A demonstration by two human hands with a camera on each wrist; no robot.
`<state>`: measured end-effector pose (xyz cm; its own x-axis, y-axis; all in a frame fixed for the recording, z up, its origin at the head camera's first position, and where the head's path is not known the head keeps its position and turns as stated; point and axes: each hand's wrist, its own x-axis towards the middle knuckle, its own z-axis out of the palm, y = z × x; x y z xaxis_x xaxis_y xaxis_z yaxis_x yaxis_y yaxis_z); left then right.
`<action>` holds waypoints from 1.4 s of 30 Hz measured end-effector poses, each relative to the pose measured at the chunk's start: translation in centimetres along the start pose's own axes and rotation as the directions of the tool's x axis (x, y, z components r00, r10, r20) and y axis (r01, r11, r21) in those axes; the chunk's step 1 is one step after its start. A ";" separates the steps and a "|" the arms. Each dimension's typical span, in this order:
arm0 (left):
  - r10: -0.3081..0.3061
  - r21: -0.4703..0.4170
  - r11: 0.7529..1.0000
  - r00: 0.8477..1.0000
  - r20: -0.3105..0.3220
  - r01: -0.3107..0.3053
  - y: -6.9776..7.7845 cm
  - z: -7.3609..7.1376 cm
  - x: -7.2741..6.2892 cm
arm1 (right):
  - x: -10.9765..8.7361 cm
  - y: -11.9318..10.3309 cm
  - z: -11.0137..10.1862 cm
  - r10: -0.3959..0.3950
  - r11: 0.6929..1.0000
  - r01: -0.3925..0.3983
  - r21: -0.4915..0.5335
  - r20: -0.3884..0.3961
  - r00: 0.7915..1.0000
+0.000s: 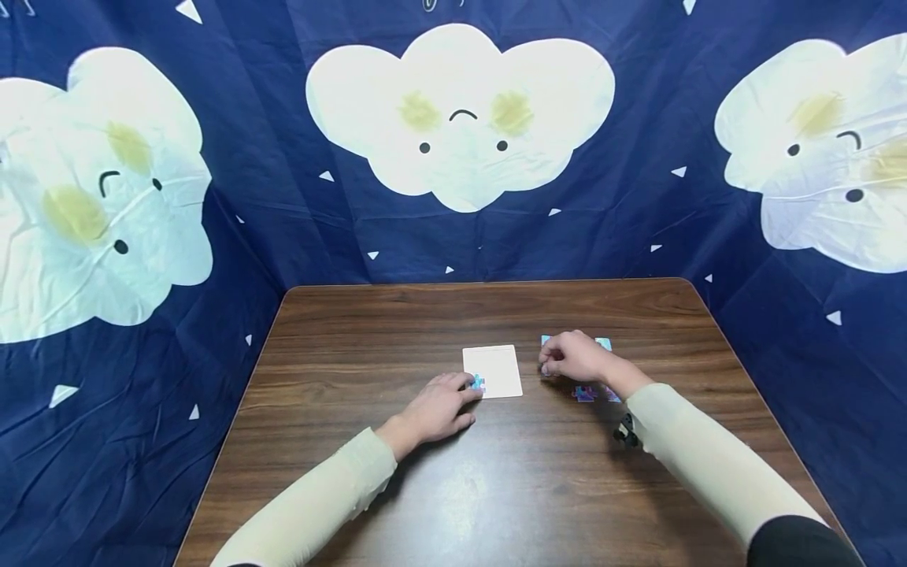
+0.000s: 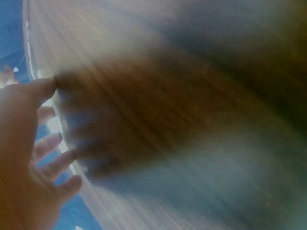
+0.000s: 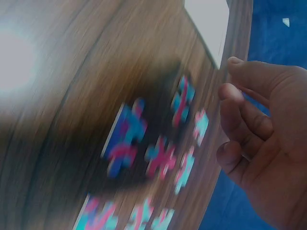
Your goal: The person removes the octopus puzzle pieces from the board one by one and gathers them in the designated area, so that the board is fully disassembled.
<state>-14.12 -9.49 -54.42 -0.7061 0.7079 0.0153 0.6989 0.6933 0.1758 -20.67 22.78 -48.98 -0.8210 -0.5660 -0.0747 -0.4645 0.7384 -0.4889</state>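
Observation:
My left hand lies low over the table with its fingertips at a small blue and pink jigsaw piece. That piece sits on the lower left corner of a white square board. In the left wrist view the fingers are spread and relaxed. My right hand hovers over a group of loose jigsaw pieces right of the board and hides part of them. The right wrist view shows its fingers loosely bent, the thumb and index tips apart, with a pink and teal piece and a blue-edged piece nearby.
More jigsaw pieces lie spread in rows, such as a pink one and a teal one. The brown wooden table has rounded far corners. A dark blue curtain with white clouds surrounds its far side and flanks.

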 end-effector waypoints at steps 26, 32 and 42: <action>-0.028 0.050 0.998 1.000 0.008 0.027 0.0 0.9 -1.3 | 6.0 -6.3 5.6 -0.084 0.996 0.084 0.007 0.118 0.989; -0.057 0.021 0.998 0.997 0.061 0.056 0.1 0.3 -1.7 | 6.4 -6.7 6.2 -0.083 0.996 0.087 -0.026 0.126 0.989; -0.062 0.010 0.998 0.995 0.077 0.061 0.1 0.2 -1.6 | 6.7 -6.8 7.0 -0.083 0.995 0.089 -0.048 0.124 0.989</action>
<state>-12.92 -10.51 -54.65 -0.7372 0.6718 -0.0719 0.6553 0.7369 0.1661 -20.73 11.42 -52.21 -0.7321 -0.6664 -0.1415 -0.5513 0.7015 -0.4516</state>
